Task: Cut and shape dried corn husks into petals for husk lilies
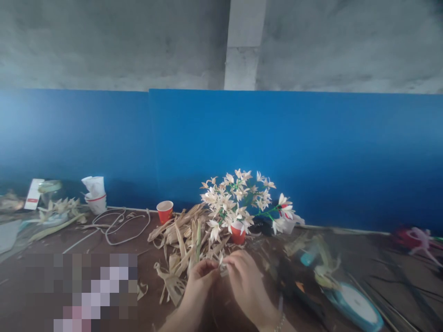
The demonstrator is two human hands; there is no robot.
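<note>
Your left hand and right hand meet low in the middle of the view, thumbs and fingers drawn together at the tips around a small pale piece, its exact shape hard to make out. It sits between your fingertips, just this side of the red cup from which the white flowers spread.

Dry husks crowd the bench beside and beyond your left hand; the flowers and their cup block the way straight ahead. Behind everything runs a blue partition. Farther left you have another red paper cup, a loose white cord and a white cup stuffed with something white. On your right lies a blurred, blue-rimmed white roll.

At far left, a white card bears a red block, its lettering too small for you to read. The paper cup's marking is illegible too.
</note>
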